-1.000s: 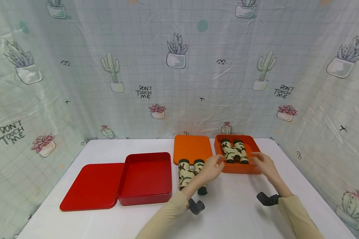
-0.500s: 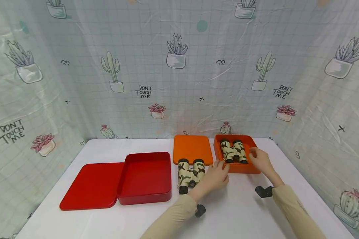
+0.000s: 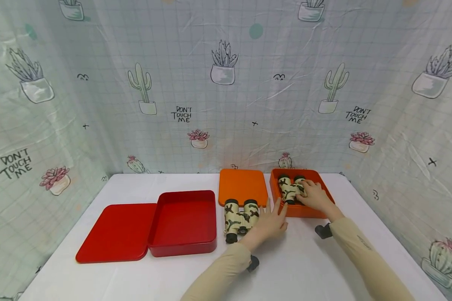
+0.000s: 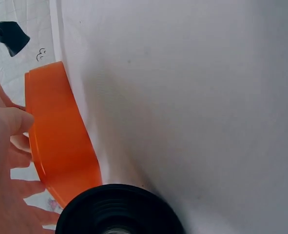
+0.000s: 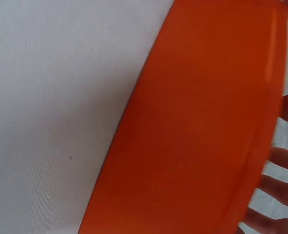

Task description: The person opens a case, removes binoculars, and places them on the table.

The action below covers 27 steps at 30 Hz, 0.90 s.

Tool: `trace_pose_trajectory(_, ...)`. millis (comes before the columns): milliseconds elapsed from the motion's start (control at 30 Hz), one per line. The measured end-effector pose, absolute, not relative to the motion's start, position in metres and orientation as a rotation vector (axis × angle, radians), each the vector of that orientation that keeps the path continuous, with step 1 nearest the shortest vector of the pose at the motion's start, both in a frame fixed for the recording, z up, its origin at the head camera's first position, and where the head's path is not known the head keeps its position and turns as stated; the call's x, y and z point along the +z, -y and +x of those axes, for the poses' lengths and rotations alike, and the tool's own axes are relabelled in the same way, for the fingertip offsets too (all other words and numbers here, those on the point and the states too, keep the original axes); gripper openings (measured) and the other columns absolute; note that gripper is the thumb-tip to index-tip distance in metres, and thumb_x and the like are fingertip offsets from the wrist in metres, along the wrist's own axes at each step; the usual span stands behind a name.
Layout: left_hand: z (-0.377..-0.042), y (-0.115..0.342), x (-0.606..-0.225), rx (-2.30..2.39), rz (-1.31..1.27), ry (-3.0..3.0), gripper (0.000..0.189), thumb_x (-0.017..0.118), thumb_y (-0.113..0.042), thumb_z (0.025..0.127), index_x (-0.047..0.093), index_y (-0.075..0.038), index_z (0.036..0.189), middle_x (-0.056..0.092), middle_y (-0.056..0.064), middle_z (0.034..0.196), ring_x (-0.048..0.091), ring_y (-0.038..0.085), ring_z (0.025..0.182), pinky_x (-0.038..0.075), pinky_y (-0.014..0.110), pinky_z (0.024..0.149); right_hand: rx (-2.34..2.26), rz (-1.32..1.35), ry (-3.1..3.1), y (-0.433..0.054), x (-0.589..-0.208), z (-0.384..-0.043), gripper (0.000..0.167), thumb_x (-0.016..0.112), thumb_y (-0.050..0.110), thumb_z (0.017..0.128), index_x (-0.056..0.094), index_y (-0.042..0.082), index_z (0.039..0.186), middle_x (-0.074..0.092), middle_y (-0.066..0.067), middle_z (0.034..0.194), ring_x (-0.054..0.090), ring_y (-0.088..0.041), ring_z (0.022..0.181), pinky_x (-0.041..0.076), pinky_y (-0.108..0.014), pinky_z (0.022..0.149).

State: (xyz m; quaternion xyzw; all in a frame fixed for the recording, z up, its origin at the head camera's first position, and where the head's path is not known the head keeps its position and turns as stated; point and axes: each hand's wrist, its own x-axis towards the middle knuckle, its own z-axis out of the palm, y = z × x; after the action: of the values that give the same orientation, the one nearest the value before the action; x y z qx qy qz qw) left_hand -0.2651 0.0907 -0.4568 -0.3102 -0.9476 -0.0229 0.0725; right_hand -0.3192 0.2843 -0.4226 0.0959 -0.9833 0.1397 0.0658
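Observation:
Camouflage-patterned binoculars [image 3: 287, 188] lie in the orange box [image 3: 305, 212] at the back right. My right hand [image 3: 317, 198] reaches over the box's right side, its spread fingers over their right barrel, which it partly covers. In the right wrist view the fingers [image 5: 282, 158] show past the box rim; the binoculars are hidden there. Close to the box's front left corner is my left hand [image 3: 270, 224], fingers spread. It partly covers a second pair of camouflage binoculars [image 3: 232, 220] on the table. The left wrist view has a black binocular eyepiece [image 4: 117, 209] below that hand.
An orange lid [image 3: 242, 186] lies flat left of the orange box. Farther left are a red box [image 3: 182, 249] with a bare inside and a flat red lid [image 3: 114, 234]. The white table [image 3: 135, 280] ends at a patterned curtain [image 3: 226, 108] behind.
My right hand has moved left from the orange box's right side onto the binoculars inside. My left hand has shifted slightly lower, and its fingers have spread out.

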Motion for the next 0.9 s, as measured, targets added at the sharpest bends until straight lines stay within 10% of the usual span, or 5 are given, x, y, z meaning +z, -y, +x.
trace_pose_trajectory(900,-0.264,-0.085,-0.448,0.112,-0.883,2.715,0.06,0.057,-0.043,0.082,0.038,-0.023,0.135,0.038,-0.002,0.14,0.037,0.038,0.126,0.04,0.051,0.094,0.226,0.35,3.012,-0.285,-0.448,-0.348,0.076,0.052,0.06,0.078,0.042,0.004,0.13,0.039,-0.023,0.133,0.029,-0.052,0.117,0.025,-0.073,0.087)
